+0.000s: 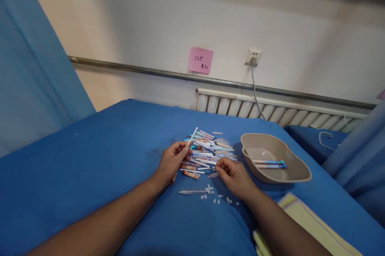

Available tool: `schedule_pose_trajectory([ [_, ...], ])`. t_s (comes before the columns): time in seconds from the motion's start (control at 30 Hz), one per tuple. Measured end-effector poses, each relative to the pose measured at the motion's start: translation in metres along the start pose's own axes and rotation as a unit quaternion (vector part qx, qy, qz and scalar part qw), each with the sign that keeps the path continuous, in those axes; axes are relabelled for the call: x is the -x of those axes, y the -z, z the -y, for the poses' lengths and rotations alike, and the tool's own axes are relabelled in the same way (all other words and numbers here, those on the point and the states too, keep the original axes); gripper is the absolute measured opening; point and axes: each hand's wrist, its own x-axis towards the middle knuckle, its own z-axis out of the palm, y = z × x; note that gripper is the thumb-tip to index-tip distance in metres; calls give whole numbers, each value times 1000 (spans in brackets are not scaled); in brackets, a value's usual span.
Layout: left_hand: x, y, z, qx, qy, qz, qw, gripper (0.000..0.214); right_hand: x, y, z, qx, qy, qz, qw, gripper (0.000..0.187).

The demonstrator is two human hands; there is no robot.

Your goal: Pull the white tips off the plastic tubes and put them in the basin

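Observation:
My left hand is closed around a slim white pen refill that points up and away. An orange-brown piece shows below that hand; whether it is held cannot be seen. My right hand has thumb and forefinger pinched at the right edge of the pile; anything between them is too small to make out. Beneath and between both hands lies a pile of pen parts, with white refills and clear, orange and blue barrels. Nearer me are a clear pen barrel and several tiny white tips.
At the right stands a beige basin with a few blue pens inside. A folded yellow cloth lies by my right forearm. Blue cloth covers the table. A radiator and plugged-in cable are behind.

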Motion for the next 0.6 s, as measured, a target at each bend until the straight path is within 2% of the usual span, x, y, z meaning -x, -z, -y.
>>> schedule_pose_trajectory([
  [0.07, 2, -1, -3, 8, 4, -5, 1000, 41, 1, 0, 2, 4, 2, 11, 1000, 12],
  [0.23, 16, 0, -13, 28, 9, -28, 999, 41, 5, -2, 13, 60, 58, 79, 993, 7],
  [0.3, 23, 2, -16, 25, 10, -38, 999, 41, 4, 1, 16, 81, 53, 85, 992, 8],
  [0.4, 32, 6, -18, -5, 15, -30, 999, 40, 5, 15, 23, 98, 9, 80, 992, 11],
  [0.5, 35, 9, -15, -31, 22, -13, 999, 40, 19, 33, 31, 126, -52, 106, 985, 9],
  [0.6, 31, 12, -11, -37, 22, -1, 999, 39, 46, 41, 31, 184, -125, 144, 964, 26],
])
